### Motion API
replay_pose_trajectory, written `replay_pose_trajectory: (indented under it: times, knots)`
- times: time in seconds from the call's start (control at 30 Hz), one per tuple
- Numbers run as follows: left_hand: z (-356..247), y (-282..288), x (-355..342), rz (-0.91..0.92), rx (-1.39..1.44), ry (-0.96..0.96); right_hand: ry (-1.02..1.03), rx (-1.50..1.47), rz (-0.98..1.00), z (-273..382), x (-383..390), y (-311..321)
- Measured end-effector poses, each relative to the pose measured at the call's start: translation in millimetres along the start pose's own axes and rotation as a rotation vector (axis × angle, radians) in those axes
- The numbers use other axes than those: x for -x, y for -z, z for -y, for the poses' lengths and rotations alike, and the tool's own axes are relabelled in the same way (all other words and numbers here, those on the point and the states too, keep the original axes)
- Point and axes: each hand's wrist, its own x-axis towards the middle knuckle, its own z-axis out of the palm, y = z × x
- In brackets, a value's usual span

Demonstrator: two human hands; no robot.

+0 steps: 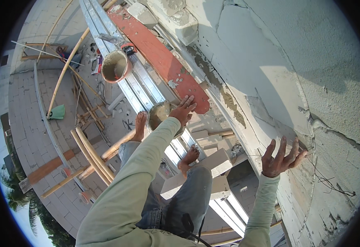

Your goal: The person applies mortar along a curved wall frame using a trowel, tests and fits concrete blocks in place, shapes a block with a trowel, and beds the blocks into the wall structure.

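My left hand (183,109) is stretched out at the right rim of a mortar bucket (158,113), its fingers extended toward the end of a red board (176,78). Whether its palm touches the rim is hidden. Over on the right, my right hand (282,159) is open, fingers spread and bent a little, close to the grey wall (332,111). No object shows in it. A strip of wet mortar (223,92) runs along the wall's ledge. Thin bent wires (328,184) stick out of the wall beside my right hand.
My bare feet are on metal planks (141,84) high above a lower floor. A second mortar bucket (117,66) stands farther along them. Light blocks (215,162) lie near my knee. Bamboo poles (91,154) cross at left. Another person (67,53) is far below.
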Motion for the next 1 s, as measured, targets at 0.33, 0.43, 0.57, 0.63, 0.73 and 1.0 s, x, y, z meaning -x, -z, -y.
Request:
replay_pose_trajectory:
  times: [0.33, 0.43, 0.57, 0.63, 0.73, 1.0]
  knots:
    - [-0.6, 26.9, -9.3, 0.245, 0.019, 0.01, -0.148, -0.06, 0.131, 19.3, -15.1, 24.5]
    - [0.6, 32.1, -12.6, 0.306, -0.009, -0.013, -0.212, -0.059, 0.125, 27.8, -23.5, 30.9]
    - [3.3, 37.2, -13.0, 0.403, -0.013, -0.039, -0.287, 0.011, 0.085, 44.9, -38.1, 25.6]
    - [9.8, 42.5, -22.3, 0.431, -0.073, -0.129, -0.329, 0.042, 0.08, 56.2, -45.2, 20.6]
    - [27.1, 58.9, -41.6, 0.57, -0.147, -0.276, -0.485, 0.114, 0.051, 74.0, -53.1, 12.3]
    - [90.6, 184.5, -112.6, 0.503, 0.049, -0.238, -0.793, 0.159, 0.141, 135.1, -60.5, -17.3]
